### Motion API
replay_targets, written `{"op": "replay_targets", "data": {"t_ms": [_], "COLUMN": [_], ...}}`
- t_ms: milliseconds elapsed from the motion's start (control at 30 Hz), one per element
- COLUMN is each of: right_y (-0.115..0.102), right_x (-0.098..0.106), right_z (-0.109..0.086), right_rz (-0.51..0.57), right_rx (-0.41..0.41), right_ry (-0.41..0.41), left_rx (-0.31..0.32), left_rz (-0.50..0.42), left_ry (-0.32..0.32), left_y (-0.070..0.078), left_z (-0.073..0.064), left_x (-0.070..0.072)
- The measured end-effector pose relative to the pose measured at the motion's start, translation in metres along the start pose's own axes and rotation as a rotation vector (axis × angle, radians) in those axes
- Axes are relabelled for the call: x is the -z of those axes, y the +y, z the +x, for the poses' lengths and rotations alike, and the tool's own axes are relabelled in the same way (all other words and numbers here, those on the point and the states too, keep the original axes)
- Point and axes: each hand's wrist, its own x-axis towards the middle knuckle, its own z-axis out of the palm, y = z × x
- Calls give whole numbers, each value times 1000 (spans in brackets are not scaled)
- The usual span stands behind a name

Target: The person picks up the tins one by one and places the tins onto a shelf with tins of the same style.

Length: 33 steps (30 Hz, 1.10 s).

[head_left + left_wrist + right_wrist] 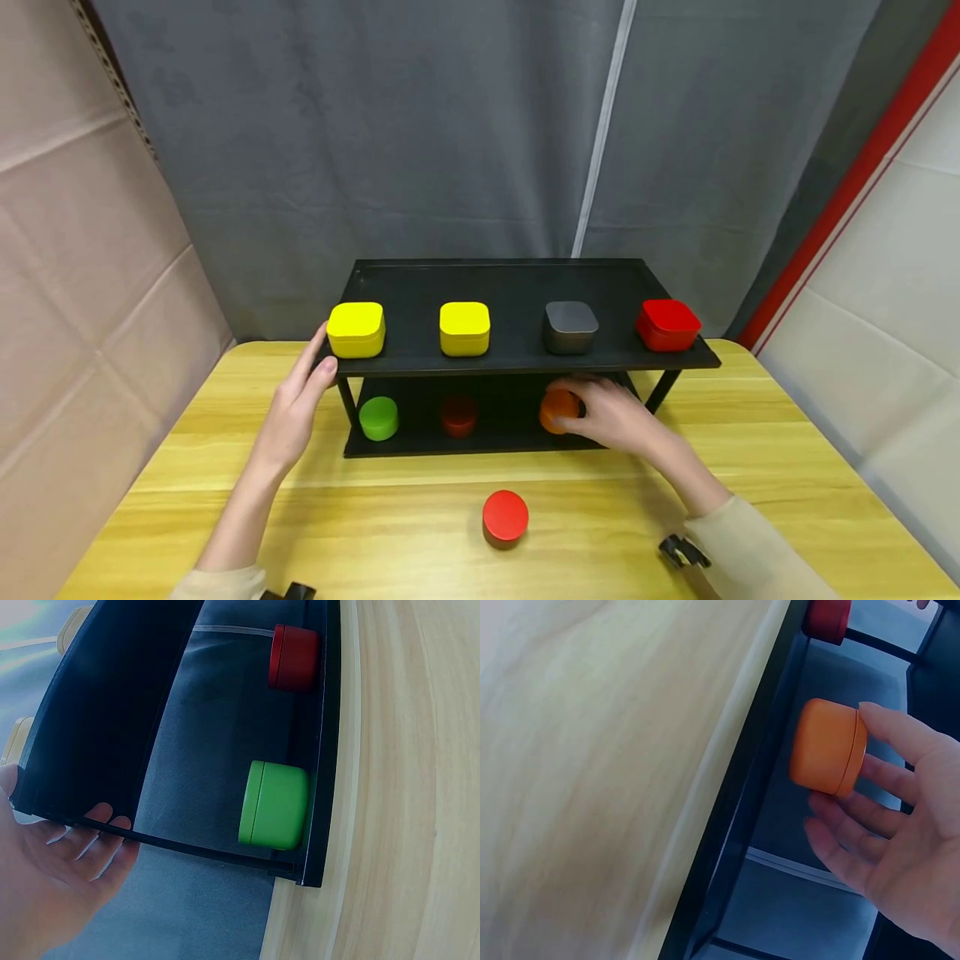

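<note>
My right hand (611, 417) pinches a round orange tin (823, 746) between thumb and fingers, over the right part of the lower tier of a black two-tier shelf (498, 279). Whether the tin touches that tier I cannot tell. My left hand (287, 421) grips the left end of the upper tier, its fingers curled under the edge in the left wrist view. On the lower tier stand a round green tin (279, 806) at the left and a round dark red tin (458, 417) near the middle.
Along the upper tier's front sit two yellow square tins (356, 331) (464, 330), a dark grey one (570, 327) and a red one (668, 326). A round red tin (506, 518) stands on the wooden table (405, 517) before the shelf. Grey cloth (390, 150) hangs behind.
</note>
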Motion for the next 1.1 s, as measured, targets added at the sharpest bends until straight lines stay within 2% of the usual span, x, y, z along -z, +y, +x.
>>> {"op": "replay_targets", "data": {"t_ms": [300, 1100], "right_y": [3, 4], "right_x": [-6, -14], "right_z": [6, 9], "right_rz": [9, 19], "right_rx": [-55, -53], "right_ry": [-42, -62], "left_rx": [-1, -2], "left_rz": [2, -2], "left_ry": [-3, -2], "left_y": [0, 1], "left_z": [0, 0], "left_x": [0, -1]}}
